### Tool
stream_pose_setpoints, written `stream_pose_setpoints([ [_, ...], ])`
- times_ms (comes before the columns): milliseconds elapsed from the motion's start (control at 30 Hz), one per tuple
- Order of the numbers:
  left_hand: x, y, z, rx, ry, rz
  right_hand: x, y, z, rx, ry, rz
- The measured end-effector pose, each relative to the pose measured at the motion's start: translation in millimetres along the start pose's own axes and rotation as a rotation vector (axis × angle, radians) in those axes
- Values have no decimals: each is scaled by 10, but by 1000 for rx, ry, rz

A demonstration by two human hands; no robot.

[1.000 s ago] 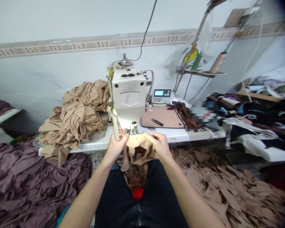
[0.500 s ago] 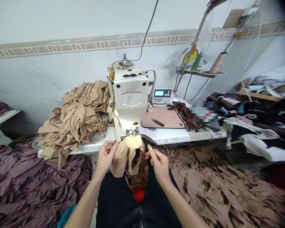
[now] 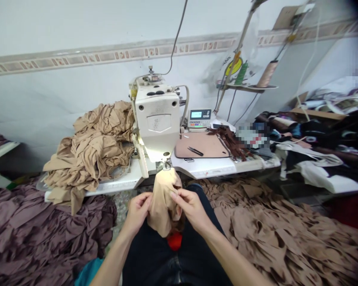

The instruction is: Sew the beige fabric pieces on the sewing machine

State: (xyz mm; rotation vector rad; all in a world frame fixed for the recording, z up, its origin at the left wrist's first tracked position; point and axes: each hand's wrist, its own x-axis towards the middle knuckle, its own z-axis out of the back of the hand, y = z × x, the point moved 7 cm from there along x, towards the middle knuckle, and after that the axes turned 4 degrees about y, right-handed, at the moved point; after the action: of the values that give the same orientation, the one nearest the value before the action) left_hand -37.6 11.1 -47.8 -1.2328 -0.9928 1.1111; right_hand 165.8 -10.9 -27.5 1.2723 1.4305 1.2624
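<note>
A tan fabric garment piece hangs from the needle area of the white sewing machine, its top edge lit by the machine's lamp. On the left side of the cloth, my left hand is closed, its thumb and fingertips pinching the edge. My right hand pinches the cloth's right side, just below the presser foot. The lower part of the cloth drapes over my lap between the dark trousers.
Tan cloth is heaped left of the machine. Thread snips lie on a pink mat beside a control panel. Purple cloth and brown cloth are piled low on either side. Thread cones stand at right.
Both hands have moved down along the cloth. My right hand, previously apart from it, now pinches its right side. The cloth hangs longer and straighter below the machine.
</note>
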Motion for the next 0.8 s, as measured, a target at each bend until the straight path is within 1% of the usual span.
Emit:
stream_pose_setpoints([
  [100,-83,-70,-170,148,297,-40,-79,137,210,-57,97,-38],
  [133,-109,-93,-216,182,367,-56,-110,185,250,-102,144,-40],
  [167,-127,-111,-245,194,398,-68,-146,232,270,-161,195,-32],
  [233,-138,-120,-278,163,359,-71,-225,304,250,-301,298,-9],
  [300,-162,-81,-367,110,330,-44,-304,339,157,-425,417,22],
  [333,-191,-46,-458,99,370,-24,-339,342,94,-471,488,36],
  [400,-292,40,-689,101,551,24,-391,329,-11,-527,619,55],
  [467,-419,129,-860,114,738,75,-406,298,-40,-557,696,62],
  [500,-462,165,-886,123,780,95,-399,273,-21,-566,703,55],
  [533,-482,191,-873,130,781,108,-385,243,16,-571,688,46],
  [567,-479,206,-826,135,744,111,-366,210,63,-566,656,37],
  [633,-443,211,-684,133,626,107,-327,135,159,-516,559,10],
  [700,-400,191,-539,112,508,101,-286,49,232,-416,438,-43],
  [800,-333,102,-365,65,345,66,-219,-19,270,-285,260,-99],
])
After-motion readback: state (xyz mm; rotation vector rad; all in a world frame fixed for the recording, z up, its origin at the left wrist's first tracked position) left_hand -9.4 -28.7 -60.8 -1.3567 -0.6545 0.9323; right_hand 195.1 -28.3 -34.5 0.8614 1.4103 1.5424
